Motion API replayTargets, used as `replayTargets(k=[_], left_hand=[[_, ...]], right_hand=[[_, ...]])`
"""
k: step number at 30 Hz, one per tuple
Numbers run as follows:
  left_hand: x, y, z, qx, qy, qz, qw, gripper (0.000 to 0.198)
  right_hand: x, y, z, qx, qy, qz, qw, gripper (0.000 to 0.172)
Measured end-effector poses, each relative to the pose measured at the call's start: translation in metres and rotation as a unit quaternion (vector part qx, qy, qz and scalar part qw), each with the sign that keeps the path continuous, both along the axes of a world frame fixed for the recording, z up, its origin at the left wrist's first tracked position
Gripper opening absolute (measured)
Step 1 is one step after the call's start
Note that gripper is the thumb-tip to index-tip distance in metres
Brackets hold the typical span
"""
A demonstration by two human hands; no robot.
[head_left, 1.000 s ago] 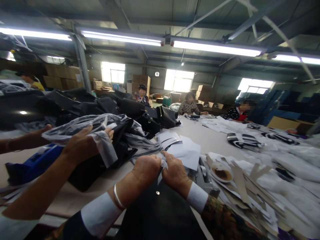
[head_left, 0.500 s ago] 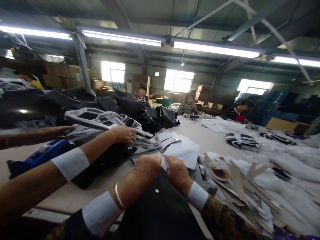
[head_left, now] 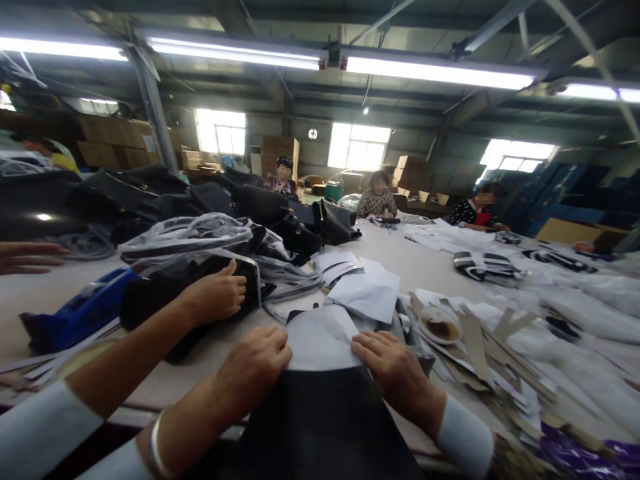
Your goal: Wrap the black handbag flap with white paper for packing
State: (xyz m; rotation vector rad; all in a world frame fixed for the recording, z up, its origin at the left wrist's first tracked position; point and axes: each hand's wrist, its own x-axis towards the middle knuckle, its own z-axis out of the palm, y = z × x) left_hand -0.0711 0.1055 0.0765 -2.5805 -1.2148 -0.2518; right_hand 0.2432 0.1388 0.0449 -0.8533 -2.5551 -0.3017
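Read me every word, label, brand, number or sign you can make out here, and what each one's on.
No text can be read anywhere.
Round clock-like white disc on the far wall: any marks too small.
Pale patch on the stacked brown cardboard boxes: too blurred.
White paper sheet on the black panel in front: no print visible.

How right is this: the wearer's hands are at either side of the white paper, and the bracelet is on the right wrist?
One slip: the head view shows the bracelet on the left wrist. The left hand and right hand are at either side of the white paper.
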Motion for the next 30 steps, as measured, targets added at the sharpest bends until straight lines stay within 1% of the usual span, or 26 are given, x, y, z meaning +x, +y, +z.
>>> replayTargets(k=[2,4,6,8,10,12,14,16,18,20,22,24,27,28,30], left_hand=[[-0.006,-0.015,-0.012,0.002,-0.042,-0.066,0.997,0.017],[-0.01,-0.025,-0.022,-0.005,-0.081,-0.112,0.99,0.019],[-0.013,-0.03,-0.029,-0.031,-0.099,-0.13,0.986,0.019],[-0.016,-0.032,-0.031,-0.067,-0.106,-0.134,0.983,0.019],[-0.019,-0.034,-0.028,-0.093,-0.123,-0.131,0.979,0.02],[-0.02,-0.037,-0.021,-0.119,-0.152,-0.126,0.973,0.021],[-0.018,-0.039,-0.01,-0.149,-0.187,-0.127,0.963,0.019],[-0.01,-0.041,0.003,-0.171,-0.206,-0.132,0.954,0.016],[0.004,-0.04,0.015,-0.166,-0.191,-0.138,0.958,0.014],[0.021,-0.039,0.023,-0.144,-0.141,-0.139,0.97,0.014],[0.039,-0.038,0.027,-0.125,-0.088,-0.139,0.978,0.014],[0.055,-0.038,0.027,-0.119,-0.061,-0.137,0.982,0.012],[0.072,-0.036,0.023,-0.13,-0.044,-0.124,0.983,0.008],[0.077,-0.035,0.021,-0.136,-0.049,-0.115,0.983,0.005],[0.084,-0.033,0.019,-0.148,-0.078,-0.088,0.982,0.009]], right_hand=[[0.006,-0.017,-0.011,-0.007,0.016,0.039,0.999,0.033],[0.01,-0.029,-0.017,-0.03,0.033,0.064,0.997,0.032],[0.013,-0.036,-0.017,-0.062,0.034,0.073,0.995,0.03],[0.016,-0.038,-0.015,-0.088,0.023,0.075,0.993,0.03],[0.019,-0.038,-0.013,-0.108,0.011,0.071,0.992,0.031],[0.022,-0.034,-0.013,-0.127,0.005,0.056,0.99,0.032],[0.025,-0.027,-0.015,-0.149,0.012,0.018,0.989,0.032],[0.025,-0.015,-0.016,-0.177,0.018,-0.035,0.983,0.032],[0.021,-0.002,-0.015,-0.207,0.006,-0.078,0.975,0.035],[0.015,0.008,-0.009,-0.225,-0.018,-0.096,0.969,0.044],[0.009,0.01,0.001,-0.227,-0.039,-0.091,0.969,0.06],[0.003,0.003,0.015,-0.226,-0.055,-0.058,0.971,0.074],[-0.001,-0.017,0.035,-0.237,-0.059,0.004,0.97,0.079],[0.0,-0.024,0.039,-0.247,-0.056,0.022,0.967,0.079],[0.002,-0.035,0.043,-0.268,-0.038,0.053,0.961,0.081]])
